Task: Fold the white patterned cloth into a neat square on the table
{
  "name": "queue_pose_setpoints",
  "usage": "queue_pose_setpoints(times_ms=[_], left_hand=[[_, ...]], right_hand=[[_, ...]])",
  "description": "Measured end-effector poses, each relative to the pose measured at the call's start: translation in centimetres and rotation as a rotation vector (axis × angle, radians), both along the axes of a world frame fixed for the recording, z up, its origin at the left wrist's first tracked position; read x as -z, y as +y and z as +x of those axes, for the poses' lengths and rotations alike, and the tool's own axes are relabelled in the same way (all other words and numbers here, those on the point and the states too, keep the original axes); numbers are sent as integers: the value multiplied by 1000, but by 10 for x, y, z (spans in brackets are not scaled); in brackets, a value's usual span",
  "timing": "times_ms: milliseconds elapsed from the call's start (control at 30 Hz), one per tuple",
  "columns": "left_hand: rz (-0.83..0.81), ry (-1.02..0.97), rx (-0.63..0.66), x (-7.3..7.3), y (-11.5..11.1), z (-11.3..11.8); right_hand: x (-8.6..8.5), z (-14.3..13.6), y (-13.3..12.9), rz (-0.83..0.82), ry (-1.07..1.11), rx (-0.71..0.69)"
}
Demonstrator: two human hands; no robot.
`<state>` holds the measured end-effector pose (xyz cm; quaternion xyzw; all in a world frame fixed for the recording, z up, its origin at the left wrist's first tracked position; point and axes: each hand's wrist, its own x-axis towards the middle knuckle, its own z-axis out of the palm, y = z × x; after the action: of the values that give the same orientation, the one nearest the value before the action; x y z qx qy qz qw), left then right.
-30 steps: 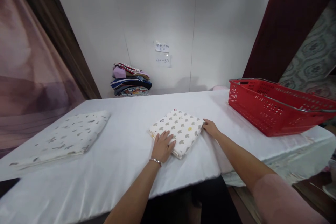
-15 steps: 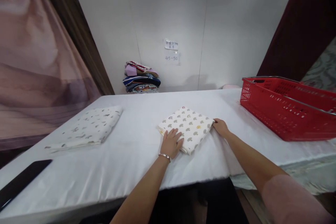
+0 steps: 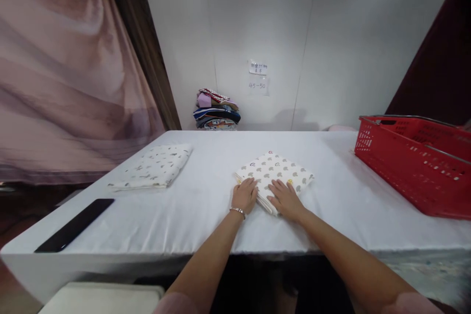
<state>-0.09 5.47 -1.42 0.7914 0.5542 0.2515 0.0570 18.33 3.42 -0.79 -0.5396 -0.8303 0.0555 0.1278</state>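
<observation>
A folded white cloth [image 3: 274, 169] printed with grey mushroom-like shapes and a few coloured ones lies cornerwise on the table in front of me. My left hand [image 3: 245, 195] rests at its front-left edge, fingers stretched over the border. On the near-right part of the cloth, my right hand [image 3: 287, 201] lies flat with its fingers spread. Both hands press on the fabric without a visible grip. A bracelet [image 3: 237, 212] circles my left wrist.
Another folded white cloth [image 3: 156, 164] with small dark prints lies at the left, behind a flat black object [image 3: 75, 225]. The red plastic basket [image 3: 412, 167] stands at the right. A pile of folded fabrics [image 3: 217, 110] sits against the back wall, left of paper labels [image 3: 258, 83].
My right hand has left the cloth's right corner and now lies on its near side. My left hand has shifted toward the left edge. The view has turned slightly left.
</observation>
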Motion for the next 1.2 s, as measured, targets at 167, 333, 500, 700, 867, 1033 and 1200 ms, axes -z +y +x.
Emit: queue_pose_setpoints(times_ms=[167,333,500,700,867,1033,1200], left_hand=[[-60,-75,-185,0,11,-12],[-50,-126,-251,0,33,-23],[-189,-164,-311,-2,56,-35],[-199,-103,-297,-6,36,-30],[-120,-71,-94,-2,-8,-12],[-20,-112,-106,-11,-6,-6],[80,-78,52,-13,8,10]], right_hand=[[-2,4,-1,6,14,21],[4,1,-19,117,50,-78],[18,-4,-28,258,-20,-175],[12,48,-13,255,-135,-249],[18,118,-16,223,-132,11],[3,106,-21,110,-55,72],[-17,69,1,108,-5,92]])
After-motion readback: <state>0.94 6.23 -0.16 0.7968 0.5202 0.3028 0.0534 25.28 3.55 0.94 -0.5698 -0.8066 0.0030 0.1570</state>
